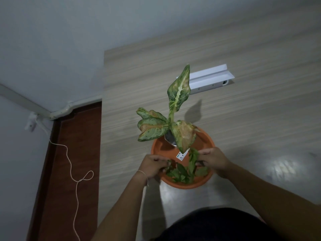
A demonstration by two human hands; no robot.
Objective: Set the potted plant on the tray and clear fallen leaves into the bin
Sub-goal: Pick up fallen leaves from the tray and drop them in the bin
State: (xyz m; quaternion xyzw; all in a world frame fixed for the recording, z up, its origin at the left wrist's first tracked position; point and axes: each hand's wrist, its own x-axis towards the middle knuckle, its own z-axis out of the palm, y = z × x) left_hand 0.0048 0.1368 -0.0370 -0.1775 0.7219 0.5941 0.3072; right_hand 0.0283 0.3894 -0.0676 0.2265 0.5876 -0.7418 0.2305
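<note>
Dark clothing [217, 226] fills the bottom edge of the view, and two bare forearms reach forward from it over a pale wood-grain table [243, 66]. On the table sits a round orange plastic tray [157, 148] with a raised rim. Inside it, toward the far side, stands a potted plant with broad speckled green-and-cream leaves partly browned [178, 94]; its pot is mostly hidden under the foliage, with only a dark glossy bit and a white label [181, 155] showing. A loose heap of small dark green fallen leaves [180, 173] lies in the near half of the tray. The left hand [152, 165], with a thin band at the wrist, is curled at the tray's near-left rim, its fingers pinching some of those leaves. The right hand [214, 160] is at the near-right side, fingers closed on an upright leafy sprig from the same heap. Beyond the plant a long white box-like piece [208, 79] lies on the table. Left of the table, a white cord [73, 171] trails over reddish-brown floor [69, 171] from a wall fitting.
</note>
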